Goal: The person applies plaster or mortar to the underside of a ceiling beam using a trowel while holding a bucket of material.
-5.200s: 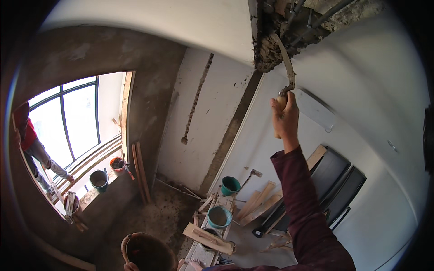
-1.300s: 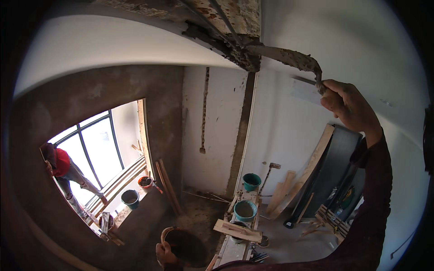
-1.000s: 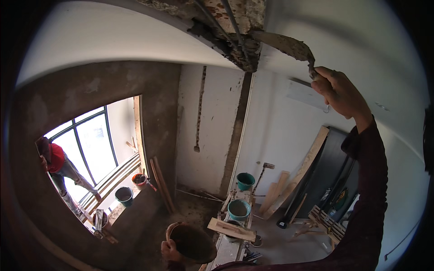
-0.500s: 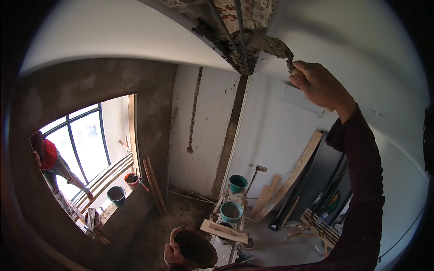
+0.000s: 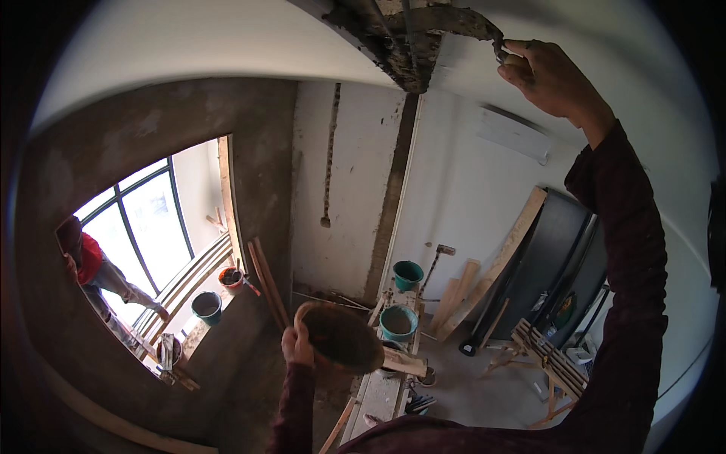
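Observation:
My right hand is raised high at the upper right, its fingers closed round the handle of a trowel. The mortar-smeared blade lies against the rough, dark underside of an opened strip between ceiling and wall, where thin rods or pipes run. Lower down, my left hand grips the near-left rim of a round, brownish bucket. This bucket is tilted, with a dark inside. How much mortar it holds, I cannot make out.
Below, teal buckets stand on a long plank platform. At left, another person stands in the window opening, near a grey bucket and an orange bucket. Boards lean on the right wall beside a wooden stand.
Seen in the view, my right hand and trowel have shifted up and slightly right along the strip. My left hand has lifted the bucket higher. The whole scene has shifted a little too.

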Demonstrator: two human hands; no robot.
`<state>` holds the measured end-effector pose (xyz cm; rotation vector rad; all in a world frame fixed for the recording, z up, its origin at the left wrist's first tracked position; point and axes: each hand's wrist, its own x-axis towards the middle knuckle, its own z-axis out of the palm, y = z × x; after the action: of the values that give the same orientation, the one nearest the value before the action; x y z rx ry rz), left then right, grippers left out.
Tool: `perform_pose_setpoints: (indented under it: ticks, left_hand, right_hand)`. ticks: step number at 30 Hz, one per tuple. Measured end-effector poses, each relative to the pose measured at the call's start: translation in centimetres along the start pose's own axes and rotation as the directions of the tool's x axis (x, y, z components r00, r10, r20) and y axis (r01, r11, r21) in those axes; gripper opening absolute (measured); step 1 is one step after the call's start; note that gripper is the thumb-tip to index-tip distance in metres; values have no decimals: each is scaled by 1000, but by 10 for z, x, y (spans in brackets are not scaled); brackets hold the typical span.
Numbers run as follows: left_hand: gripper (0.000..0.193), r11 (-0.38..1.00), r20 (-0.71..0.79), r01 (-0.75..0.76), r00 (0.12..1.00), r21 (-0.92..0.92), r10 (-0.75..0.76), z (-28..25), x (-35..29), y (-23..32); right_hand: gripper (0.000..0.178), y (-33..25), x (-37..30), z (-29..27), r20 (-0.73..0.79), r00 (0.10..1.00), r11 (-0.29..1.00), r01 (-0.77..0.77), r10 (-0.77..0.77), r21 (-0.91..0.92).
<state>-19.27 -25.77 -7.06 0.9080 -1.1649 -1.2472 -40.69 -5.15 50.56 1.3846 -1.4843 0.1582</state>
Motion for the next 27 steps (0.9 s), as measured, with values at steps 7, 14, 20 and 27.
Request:
perform_pose_setpoints:
  ticks: [7, 14, 20, 27]
  left_hand:
    - [65, 988, 46, -145, 989, 54, 143, 119, 133, 92]
    - [68, 972, 29, -229, 973, 51, 228, 189, 221, 186]
    - [68, 951, 16, -291, 957, 109, 291, 215, 219, 258]
    - [64, 967, 83, -254, 964, 9, 253, 197, 197, 300]
  right_hand:
    - [26, -1, -60, -24, 2, 994, 993, -108, 108, 55]
    - [24, 47, -48, 92, 92, 989, 991, -108, 115, -78]
    - [25, 58, 19, 101, 157, 980, 987, -108, 126, -117]
    - [26, 82, 0, 96, 53, 997, 998, -54, 52, 22]
